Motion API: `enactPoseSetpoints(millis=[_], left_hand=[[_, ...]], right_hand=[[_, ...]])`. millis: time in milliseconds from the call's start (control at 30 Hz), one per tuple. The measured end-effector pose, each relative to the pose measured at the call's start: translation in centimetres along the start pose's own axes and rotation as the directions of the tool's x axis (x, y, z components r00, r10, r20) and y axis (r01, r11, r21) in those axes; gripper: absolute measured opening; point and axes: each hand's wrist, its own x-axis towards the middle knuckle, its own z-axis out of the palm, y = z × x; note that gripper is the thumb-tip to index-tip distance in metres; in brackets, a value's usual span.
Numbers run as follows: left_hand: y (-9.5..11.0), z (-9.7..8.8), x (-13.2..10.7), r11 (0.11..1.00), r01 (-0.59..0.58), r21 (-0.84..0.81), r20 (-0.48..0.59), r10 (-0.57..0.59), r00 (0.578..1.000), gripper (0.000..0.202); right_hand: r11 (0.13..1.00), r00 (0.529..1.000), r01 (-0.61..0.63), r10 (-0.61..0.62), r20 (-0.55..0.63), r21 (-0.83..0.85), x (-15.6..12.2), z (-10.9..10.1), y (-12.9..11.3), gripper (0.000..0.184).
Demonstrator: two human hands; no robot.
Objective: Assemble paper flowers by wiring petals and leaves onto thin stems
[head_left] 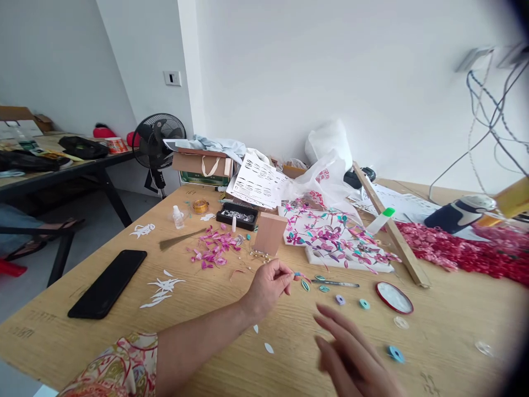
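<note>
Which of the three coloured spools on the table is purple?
The purple spool is the leftmost one, just left of the green spool. Its colour sets it apart; the blue spool lies lower and farther right.

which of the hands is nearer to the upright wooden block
Left. The left hand is just in front of the upright wooden block; the right hand is farther off, to the right and closer to the camera.

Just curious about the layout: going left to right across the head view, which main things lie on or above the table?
Black phone, small clear bottle, pink petals, left hand, right hand, clear plastic piece.
</note>
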Motion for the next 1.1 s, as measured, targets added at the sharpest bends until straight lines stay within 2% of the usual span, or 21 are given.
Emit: enactPoseSetpoints(millis=[33,133,200,267,367,500,567,667,733,767,833,933,1033,1100], left_hand=[[0.1,0.0,-0.2,1.0,-0.008,0.005,0.004,0.008,1.0,0.011],[0.4,-0.3,-0.5,1.0,-0.01,0.007,0.008,0.01,1.0,0.012],[0.6,-0.4,-0.7,1.0,0.003,0.002,0.005,-0.003,1.0,0.012],[0.6,-0.5,-0.7,1.0,0.012,-0.007,-0.003,-0.012,1.0,0.012],[0.2,-0.6,-0.5,1.0,0.014,0.015,0.002,-0.014,1.0,0.011],[-0.5,-0.9,-0.1,0.983,-0.018,0.183,0.053,0.008,0.999,0.009],[-0.5,-1.2,0.0,0.945,-0.112,0.309,0.096,0.086,0.992,0.008],[0.0,-1.5,0.0,0.844,-0.298,0.446,0.223,0.218,0.95,0.009],[0.6,-1.7,-0.2,0.821,-0.334,0.463,0.304,0.207,0.93,0.011],[0.9,-1.7,-0.3,0.845,-0.304,0.44,0.333,0.16,0.929,0.011],[1.4,-1.7,-0.6,0.929,-0.151,0.338,0.37,0.016,0.929,0.01],[1.8,-1.8,-1.0,0.985,0.115,0.127,0.358,-0.153,0.921,0.017],[1.6,-1.8,-1.1,0.977,0.209,-0.043,0.243,-0.193,0.951,0.022],[1.1,-1.6,-0.8,0.97,0.216,-0.111,0.164,-0.196,0.967,0.023]], right_hand=[[0.996,0.994,-0.083,0.08,0.067,0.044,0.7,1.4,-0.4,0.023],[0.939,0.965,-0.251,0.224,0.138,0.235,2.6,5.0,0.2,0.033],[0.904,0.959,-0.272,0.23,0.164,0.33,3.1,6.3,0.9,0.032],[0.934,0.969,-0.231,0.197,0.147,0.272,3.1,6.7,1.3,0.025],[0.993,0.988,-0.118,0.12,0.1,-0.024,2.6,5.8,1.0,0.026],[0.964,0.992,0.028,0.006,0.127,-0.264,2.4,4.0,0.4,0.033],[0.934,0.987,0.101,-0.05,0.156,-0.341,2.7,3.0,0.1,0.033],[0.882,0.964,0.209,-0.114,0.24,-0.421,4.1,1.3,-0.4,0.033],[0.863,0.947,0.252,-0.125,0.297,-0.439,5.6,0.1,-0.6,0.033],[0.863,0.939,0.257,-0.117,0.325,-0.434,6.5,-0.3,-0.6,0.032],[0.899,0.916,0.234,-0.076,0.394,-0.371,8.0,-0.7,-0.2,0.03],[0.986,0.872,0.082,-0.001,0.489,-0.143,9.0,0.0,1.3,0.028],[0.995,0.886,-0.093,0.07,0.458,0.028,7.7,1.6,3.1,0.032],[0.991,0.898,-0.129,0.101,0.428,0.039,5.9,2.6,3.8,0.033]])
